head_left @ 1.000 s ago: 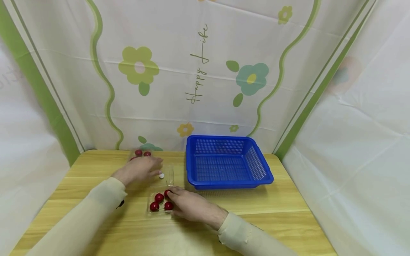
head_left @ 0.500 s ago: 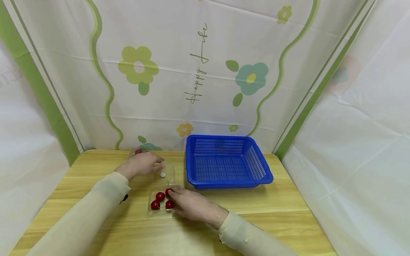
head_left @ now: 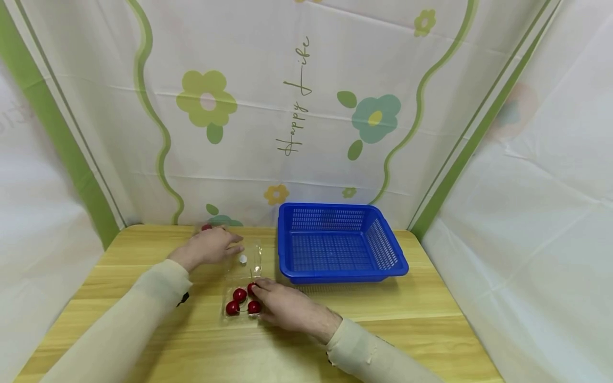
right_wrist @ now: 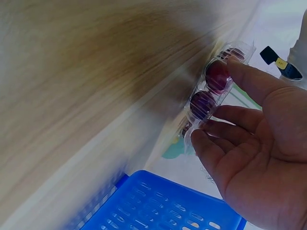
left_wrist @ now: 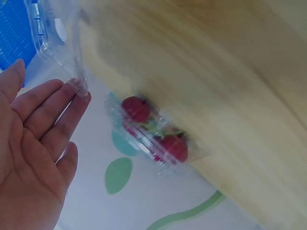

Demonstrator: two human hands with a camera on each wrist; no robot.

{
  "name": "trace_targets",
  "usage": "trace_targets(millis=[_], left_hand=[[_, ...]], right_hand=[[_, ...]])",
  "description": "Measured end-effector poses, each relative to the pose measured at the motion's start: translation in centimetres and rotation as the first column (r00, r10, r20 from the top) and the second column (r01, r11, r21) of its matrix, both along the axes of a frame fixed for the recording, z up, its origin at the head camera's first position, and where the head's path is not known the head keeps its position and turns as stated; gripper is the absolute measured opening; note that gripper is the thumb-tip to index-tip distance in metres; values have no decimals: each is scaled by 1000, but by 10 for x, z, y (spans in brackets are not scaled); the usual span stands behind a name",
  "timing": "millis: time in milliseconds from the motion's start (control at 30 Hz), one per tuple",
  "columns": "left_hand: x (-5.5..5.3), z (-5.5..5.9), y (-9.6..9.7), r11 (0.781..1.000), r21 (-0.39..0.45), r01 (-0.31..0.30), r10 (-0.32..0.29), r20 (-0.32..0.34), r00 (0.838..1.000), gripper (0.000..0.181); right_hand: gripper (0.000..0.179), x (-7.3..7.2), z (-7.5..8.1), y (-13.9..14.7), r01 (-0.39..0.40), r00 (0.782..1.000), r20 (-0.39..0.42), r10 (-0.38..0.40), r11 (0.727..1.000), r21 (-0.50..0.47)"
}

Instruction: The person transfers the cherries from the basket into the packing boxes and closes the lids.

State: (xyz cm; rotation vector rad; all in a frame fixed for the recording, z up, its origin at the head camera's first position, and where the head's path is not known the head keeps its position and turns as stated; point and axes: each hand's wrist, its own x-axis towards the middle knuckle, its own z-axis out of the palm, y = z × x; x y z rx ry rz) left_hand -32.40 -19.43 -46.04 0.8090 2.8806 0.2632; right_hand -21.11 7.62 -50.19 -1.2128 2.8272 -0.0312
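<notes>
A clear plastic clamshell box (head_left: 227, 315) with several dark red cherries (head_left: 239, 295) lies on the table. Its lid (head_left: 251, 268) is folded away from the base and bears a white round sticker (head_left: 243, 259). My right hand (head_left: 289, 308) holds the base at its right side, and in the right wrist view the thumb and fingers lie on either side of the box wall (right_wrist: 192, 103). My left hand (head_left: 208, 247) has its fingers nearly straight, fingertips right at the lid's edge (left_wrist: 79, 86) in the left wrist view.
Beyond the left hand, a second clear box (left_wrist: 148, 136) with cherries stands at the table's back edge, mostly hidden in the head view. A blue plastic basket (head_left: 340, 277) stands to the right of the boxes. A printed curtain (head_left: 258, 133) hangs behind the wooden table (head_left: 383, 314).
My left hand shifted slightly up and right, then a little back, covering more of the rear cherries. The lid tilts slightly higher, and the front box has slid a touch to the right.
</notes>
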Motion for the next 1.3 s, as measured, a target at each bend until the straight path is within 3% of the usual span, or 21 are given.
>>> trace_targets(millis=[233, 733, 1000, 1300], left_hand=[[12, 17, -3, 1000, 28, -5, 6, -38, 999, 51], [42, 42, -13, 982, 186, 24, -14, -55, 998, 49], [57, 46, -14, 980, 190, 56, -36, -107, 994, 37], [71, 36, -12, 978, 158, 134, -114, -133, 985, 23]], right_hand=[[71, -1, 0, 1, 8, 1000, 17, -7, 1000, -11], [68, -4, -3, -2, 38, 999, 8, -37, 998, -41], [63, -7, -7, -5, 56, 998, 8, -55, 995, -82], [61, -8, -9, -6, 94, 995, 26, -92, 985, -146]])
